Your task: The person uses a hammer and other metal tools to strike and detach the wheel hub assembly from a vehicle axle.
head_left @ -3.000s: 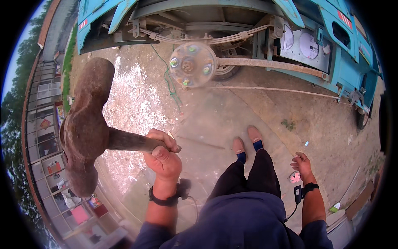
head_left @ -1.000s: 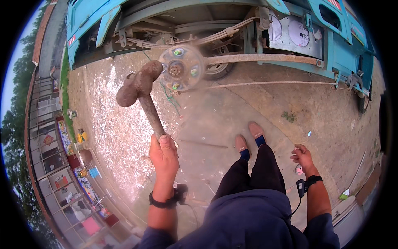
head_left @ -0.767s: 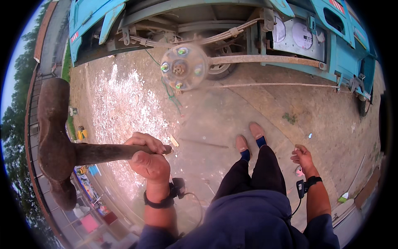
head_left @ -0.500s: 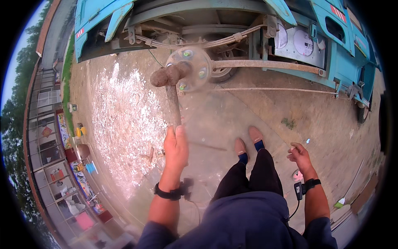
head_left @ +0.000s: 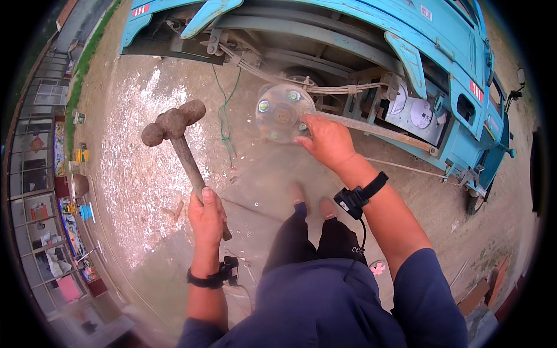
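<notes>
A ball-peen hammer [head_left: 187,155] with a rusty head and wooden handle is gripped in my left hand [head_left: 206,216]. Its head is raised left of a round metal wheel hub [head_left: 282,116], apart from it. Several studs with greenish ends stand around the hub's face. At the hub's right edge is my right hand [head_left: 331,142], with fingers and thumb around the rim beside one stud. The fingertips partly cover that spot.
A blue truck [head_left: 360,40] with leaf springs [head_left: 261,72] stands ahead, a long rusty bar [head_left: 383,132] to the hub's right. Green cord [head_left: 223,124] hangs to the ground. White flakes [head_left: 139,174] cover the ground at left. My shoes [head_left: 328,207] are below the hub.
The hammer has moved left, away from in front of the hub. My right hand has risen from the lower right to the hub's edge. The whole view has shifted and tilted.
</notes>
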`<state>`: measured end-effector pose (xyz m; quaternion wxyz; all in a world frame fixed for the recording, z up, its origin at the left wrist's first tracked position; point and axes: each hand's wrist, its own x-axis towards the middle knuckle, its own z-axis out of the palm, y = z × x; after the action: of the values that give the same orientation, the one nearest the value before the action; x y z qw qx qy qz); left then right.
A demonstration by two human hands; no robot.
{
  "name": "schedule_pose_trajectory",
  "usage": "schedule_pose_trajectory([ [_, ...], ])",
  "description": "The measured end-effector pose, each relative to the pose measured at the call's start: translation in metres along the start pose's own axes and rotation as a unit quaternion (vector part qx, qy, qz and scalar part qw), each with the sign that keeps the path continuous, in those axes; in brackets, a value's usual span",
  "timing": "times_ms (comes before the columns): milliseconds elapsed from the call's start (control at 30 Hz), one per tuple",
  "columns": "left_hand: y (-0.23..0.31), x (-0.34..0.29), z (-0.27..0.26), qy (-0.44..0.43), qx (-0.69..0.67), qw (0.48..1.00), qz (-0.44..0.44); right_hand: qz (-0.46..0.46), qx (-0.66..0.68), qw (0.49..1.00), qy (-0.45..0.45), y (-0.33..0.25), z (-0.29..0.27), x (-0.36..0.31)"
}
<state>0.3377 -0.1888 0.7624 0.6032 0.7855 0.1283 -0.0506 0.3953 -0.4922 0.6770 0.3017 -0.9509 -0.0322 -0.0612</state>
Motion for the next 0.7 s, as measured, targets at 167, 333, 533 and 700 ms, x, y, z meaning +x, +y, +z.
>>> schedule_pose_trajectory([
  [167,-0.016,0.029,-0.025,-0.004,-0.007,1.000,-0.015,-0.006,-0.041,0.999,-0.022,-0.010,0.005,0.014],
  [333,-0.023,0.061,-0.029,-0.037,0.014,0.998,-0.039,-0.011,-0.057,0.998,-0.014,-0.012,0.002,0.011],
  [533,-0.035,0.083,-0.022,-0.067,0.042,0.996,-0.041,-0.039,-0.042,0.997,0.055,-0.009,-0.006,0.023],
  [700,-0.045,0.068,-0.014,-0.086,0.098,0.991,0.030,-0.031,-0.018,0.998,0.048,0.002,0.009,0.011],
])
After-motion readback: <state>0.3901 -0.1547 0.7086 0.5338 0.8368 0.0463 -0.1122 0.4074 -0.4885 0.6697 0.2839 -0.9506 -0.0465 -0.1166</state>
